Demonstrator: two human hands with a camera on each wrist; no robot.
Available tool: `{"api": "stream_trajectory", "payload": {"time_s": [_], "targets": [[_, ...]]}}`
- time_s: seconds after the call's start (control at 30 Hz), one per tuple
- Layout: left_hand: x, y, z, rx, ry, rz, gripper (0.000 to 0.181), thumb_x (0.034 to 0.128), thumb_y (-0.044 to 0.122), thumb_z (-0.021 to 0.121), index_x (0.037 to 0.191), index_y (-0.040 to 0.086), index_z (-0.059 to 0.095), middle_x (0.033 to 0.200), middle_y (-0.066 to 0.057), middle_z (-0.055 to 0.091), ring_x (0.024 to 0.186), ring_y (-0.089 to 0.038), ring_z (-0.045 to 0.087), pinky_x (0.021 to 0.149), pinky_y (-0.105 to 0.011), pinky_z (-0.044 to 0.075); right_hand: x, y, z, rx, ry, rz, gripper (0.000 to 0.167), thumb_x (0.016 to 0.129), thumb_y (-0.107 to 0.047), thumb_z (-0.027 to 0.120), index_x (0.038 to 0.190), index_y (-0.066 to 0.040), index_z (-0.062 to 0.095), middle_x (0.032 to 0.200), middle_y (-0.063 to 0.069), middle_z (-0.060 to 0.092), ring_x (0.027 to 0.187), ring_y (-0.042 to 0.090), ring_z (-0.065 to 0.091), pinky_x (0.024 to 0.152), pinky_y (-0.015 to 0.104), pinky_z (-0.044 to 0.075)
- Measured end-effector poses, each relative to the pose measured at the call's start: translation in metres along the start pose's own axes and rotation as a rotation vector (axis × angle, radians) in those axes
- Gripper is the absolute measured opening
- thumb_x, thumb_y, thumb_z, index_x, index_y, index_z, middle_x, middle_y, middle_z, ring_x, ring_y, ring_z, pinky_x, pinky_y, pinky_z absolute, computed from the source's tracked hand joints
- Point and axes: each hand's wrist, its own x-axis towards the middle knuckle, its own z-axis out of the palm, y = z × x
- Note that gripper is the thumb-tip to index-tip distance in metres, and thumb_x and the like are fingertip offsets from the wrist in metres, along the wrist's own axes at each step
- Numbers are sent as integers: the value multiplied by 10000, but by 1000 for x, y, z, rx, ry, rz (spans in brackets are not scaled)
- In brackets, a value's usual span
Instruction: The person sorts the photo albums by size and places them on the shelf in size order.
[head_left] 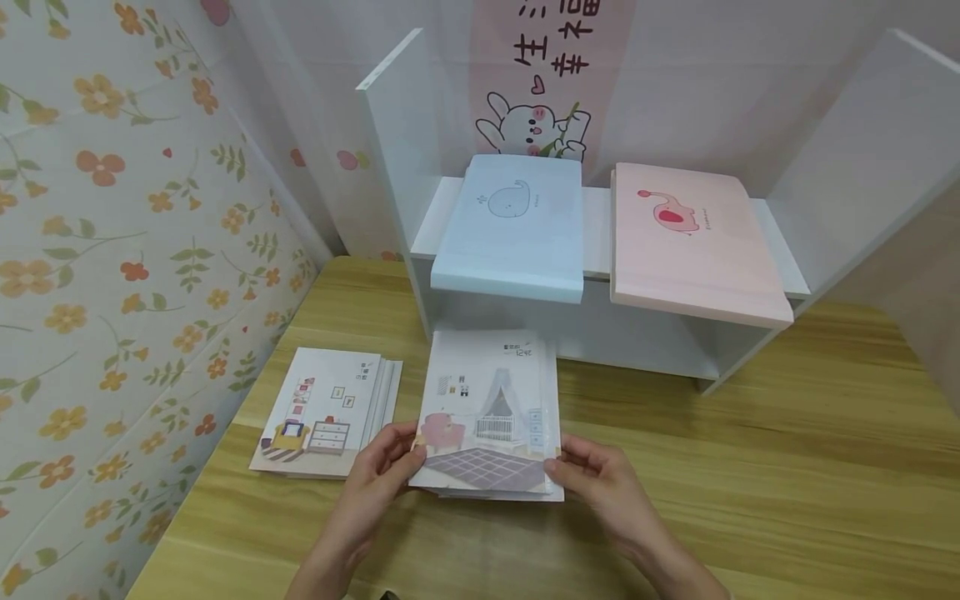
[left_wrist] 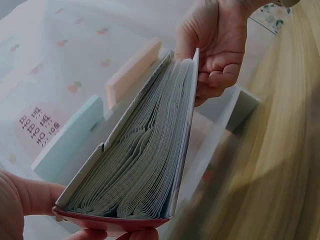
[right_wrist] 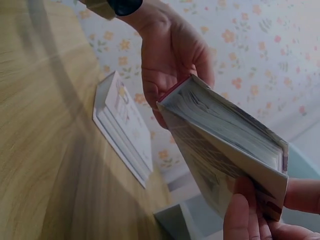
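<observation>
Both hands hold a thick white album [head_left: 487, 417] with a room drawing on its cover, in front of the white shelf. At its lower left corner the left hand [head_left: 382, 475] grips it, thumb on the cover. The right hand [head_left: 607, 492] pinches the lower right edge, thumb on top. In the left wrist view the album's page edges [left_wrist: 135, 165] face the camera, between the left hand's fingers and the right hand [left_wrist: 215, 45]. The right wrist view shows the album [right_wrist: 225, 135] tilted, with the left hand [right_wrist: 172, 55] at its red spine end.
Another white album [head_left: 322, 408] lies on the wooden table [head_left: 825, 450] at the left, with more beneath it. On the white shelf [head_left: 637, 333] behind lie a blue whale album [head_left: 517, 225] and a pink elephant album [head_left: 690, 233], both overhanging its front. Tall side panels stand at either end.
</observation>
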Motion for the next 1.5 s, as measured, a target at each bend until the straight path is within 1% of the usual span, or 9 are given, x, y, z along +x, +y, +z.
{"api": "stream_trajectory", "payload": {"time_s": [0.13, 0.37, 0.6, 0.8, 0.93, 1.07, 1.27, 1.37, 1.5], "targets": [[1, 4, 4, 2, -7, 9, 323, 914, 52, 556, 1227, -17, 516, 1145, -151, 578, 923, -178, 571, 751, -278, 507, -2, -3, -3, -5, 28, -2, 479, 891, -43, 598, 1266, 201, 427, 959, -8, 681, 890, 110, 621, 786, 259, 522], [8, 8, 13, -6, -55, 63, 335, 926, 56, 544, 1247, -33, 505, 1165, -160, 570, 906, -166, 569, 750, -289, 516, -3, -4, -9, -11, 70, 7, 456, 892, -41, 592, 1248, 201, 441, 943, -30, 684, 889, 117, 628, 795, 262, 520], [18, 9, 20, -17, -67, 64, 332, 924, 47, 541, 1248, -24, 519, 1206, -160, 560, 925, -170, 551, 760, -276, 506, -1, -7, -16, -21, 135, 69, 445, 892, -50, 597, 1260, 163, 465, 954, 8, 671, 893, 124, 615, 815, 272, 513], [30, 10, 26, -26, -68, 45, 334, 930, 43, 525, 1259, -13, 521, 1176, -154, 565, 891, -175, 553, 754, -284, 500, 7, -7, -23, -29, 146, 97, 441, 909, -61, 581, 1281, 142, 459, 994, 40, 661, 902, 134, 616, 817, 279, 511], [40, 10, 29, -1, -60, 38, 349, 933, 67, 526, 1274, -5, 512, 1185, -141, 565, 896, -157, 552, 773, -296, 490, 13, -7, -29, -44, 144, 97, 446, 921, -62, 564, 1300, 138, 441, 1013, 53, 652, 900, 126, 618, 810, 281, 514], [49, 10, 31, 3, -62, 37, 368, 933, 92, 533, 1289, -1, 506, 1203, -136, 565, 884, -136, 554, 770, -292, 479, 18, -5, -33, -53, 136, 92, 439, 927, -62, 554, 1295, 146, 437, 963, 27, 654, 833, 119, 617, 722, 260, 525], [60, 10, 33, -20, -86, 41, 372, 938, 89, 522, 1295, -14, 492, 1182, -146, 554, 857, -143, 553, 748, -288, 479, 24, -3, -38, -76, 133, 100, 431, 935, -77, 551, 1294, 137, 444, 804, -16, 621, 608, 91, 557, 537, 193, 468], [65, 10, 33, -16, -85, 33, 369, 939, 90, 520, 1294, -5, 496, 1136, -137, 554, 849, -148, 549, 755, -288, 478, 28, -3, -39, -80, 134, 110, 424, 939, -89, 550, 1292, 123, 452, 707, -33, 574, 524, 62, 501, 494, 175, 423], [72, 11, 34, -22, -94, 41, 375, 942, 86, 509, 1301, -19, 484, 1128, -131, 548, 835, -140, 551, 751, -283, 480, 35, -3, -40, -78, 144, 107, 405, 939, -88, 549, 1275, 122, 466, 651, -40, 536, 489, 49, 454, 473, 171, 387]]}}
